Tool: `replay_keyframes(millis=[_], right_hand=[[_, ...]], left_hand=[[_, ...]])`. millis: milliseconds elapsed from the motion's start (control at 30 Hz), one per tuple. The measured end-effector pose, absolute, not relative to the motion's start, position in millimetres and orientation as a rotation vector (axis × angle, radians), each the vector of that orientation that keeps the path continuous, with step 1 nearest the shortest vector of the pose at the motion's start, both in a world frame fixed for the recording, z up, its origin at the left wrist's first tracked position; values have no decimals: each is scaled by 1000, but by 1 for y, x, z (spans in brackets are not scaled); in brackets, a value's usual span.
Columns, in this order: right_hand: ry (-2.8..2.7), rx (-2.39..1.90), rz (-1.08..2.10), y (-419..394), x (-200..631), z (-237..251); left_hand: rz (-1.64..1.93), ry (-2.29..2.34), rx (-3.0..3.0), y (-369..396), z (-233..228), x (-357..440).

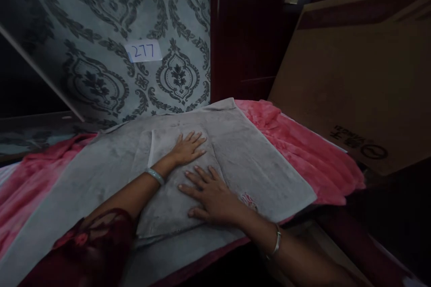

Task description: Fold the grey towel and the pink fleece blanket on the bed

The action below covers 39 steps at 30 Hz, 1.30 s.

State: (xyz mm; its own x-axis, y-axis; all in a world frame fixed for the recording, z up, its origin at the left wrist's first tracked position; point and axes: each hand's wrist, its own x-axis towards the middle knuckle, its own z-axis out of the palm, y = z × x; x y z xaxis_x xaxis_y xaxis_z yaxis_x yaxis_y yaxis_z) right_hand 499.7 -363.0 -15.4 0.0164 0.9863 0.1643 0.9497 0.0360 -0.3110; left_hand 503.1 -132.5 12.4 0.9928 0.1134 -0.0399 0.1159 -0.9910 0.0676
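Two hands flat on cloth, nothing gripped. Left hand (186, 148) spread palm-down, fingers splayed, pressed on the upper part of a folded grey towel (175, 197), apparently to pin the fold. Right hand (210, 195) likewise open and flat, just below and beside the left, fingers pointing left across the same panel, likely smoothing it. Pale bangle (155, 176) on left wrist, thin metal bracelet (276, 242) on right; dark red sleeve (97, 237) at left elbow. Folded towel stacked on a larger grey towel (269, 166) laid open as a working layer. Under that, pink blanket (303, 143) over the bed. Beyond: patterned wallpaper (101, 31) with paper label (143, 50) marked 277, dark wooden door (249, 31), cardboard box (353, 76) leaned at right.
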Motion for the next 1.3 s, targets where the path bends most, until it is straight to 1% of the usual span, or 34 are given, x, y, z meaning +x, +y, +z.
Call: replay_keyframes(millis=[167, 467, 533, 700, 800, 967, 1100, 1200, 1300], right_hand=[[-1962, -1942, 191, -364, 498, -22], [-1956, -1939, 370, -361, 500, -22], [-1958, -1954, 400, -361, 499, -21], [-1965, -1970, 386, -360, 497, -23], [-1972, -1973, 382, -359, 498, -26], [-1973, -1986, 379, -358, 498, -26], [-1976, -1987, 371, -359, 498, -25], [-1986, -1983, 335, -359, 499, -28], [-2008, -2001, 295, -359, 499, -29]], left_hand=[[-13, 159, 3030, -126, -2, 503], [21, 185, 2991, -126, 2, 498], [30, 289, 3002, -118, 6, 494], [83, 710, 2989, -79, 14, 477], [86, 815, 2955, -64, 14, 470], [72, 790, 2952, -70, 21, 462], [44, 672, 2981, -86, 23, 430], [39, 476, 2983, -100, 10, 396], [140, 434, 2962, -109, -8, 374]])
